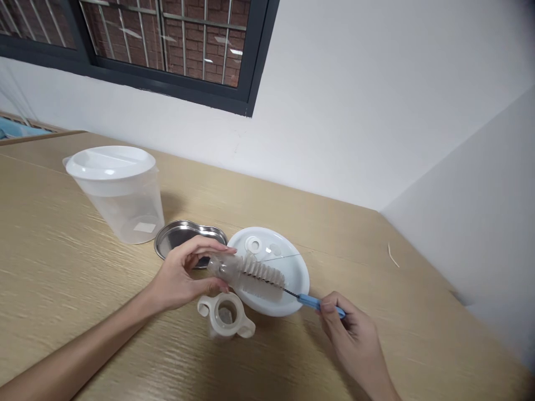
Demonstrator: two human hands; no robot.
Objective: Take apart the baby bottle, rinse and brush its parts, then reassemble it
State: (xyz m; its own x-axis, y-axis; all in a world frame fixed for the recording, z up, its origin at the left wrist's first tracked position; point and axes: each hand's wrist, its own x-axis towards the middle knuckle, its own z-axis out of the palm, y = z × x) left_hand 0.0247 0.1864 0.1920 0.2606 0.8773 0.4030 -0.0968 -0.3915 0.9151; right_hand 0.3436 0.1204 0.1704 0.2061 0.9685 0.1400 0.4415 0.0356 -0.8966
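My left hand (184,273) is closed round a small clear bottle (223,268), held on its side above the table. A white bristle brush (263,275) sticks out of the bottle's mouth toward the right. My right hand (349,328) pinches the brush's blue handle (317,303). Just below the bottle a cream-coloured collar with two handles (225,316) lies on the wooden table (83,289). Behind the brush sits a white round plate (292,267) with a small white ring (253,244) on it.
A clear plastic pitcher with a white lid (117,192) stands at the left. A small steel tray (179,236) lies between the pitcher and the plate. White walls meet at the table's far right corner, and a barred window is above.
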